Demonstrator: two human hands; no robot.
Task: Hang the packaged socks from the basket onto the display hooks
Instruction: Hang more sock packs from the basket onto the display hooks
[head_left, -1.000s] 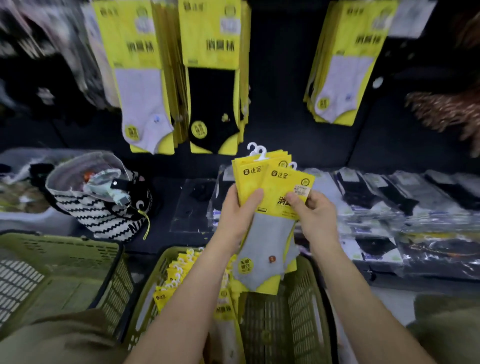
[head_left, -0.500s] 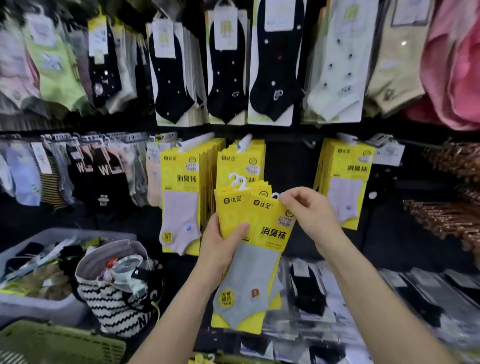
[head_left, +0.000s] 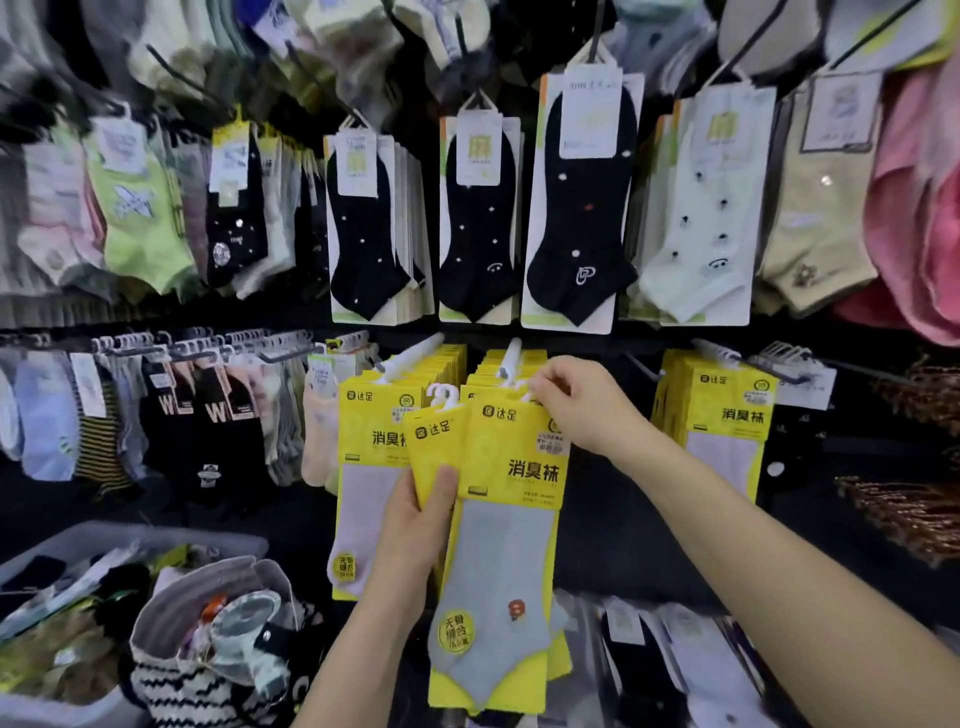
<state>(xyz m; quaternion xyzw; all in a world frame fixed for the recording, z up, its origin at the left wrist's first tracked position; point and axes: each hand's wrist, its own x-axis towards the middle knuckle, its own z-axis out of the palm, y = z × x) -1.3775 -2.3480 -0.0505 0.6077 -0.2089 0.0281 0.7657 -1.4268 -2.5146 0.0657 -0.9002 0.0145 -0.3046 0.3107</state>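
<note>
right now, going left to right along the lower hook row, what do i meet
striped socks → black W socks → left hand → held packs → right hand → right yellow packs

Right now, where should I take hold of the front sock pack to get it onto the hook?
Pinch the top right corner of the front sock pack, coming from the right, where the right hand has its grip. That flat card edge sits just below the white hook; the left hand holds the stack's left side.
</note>
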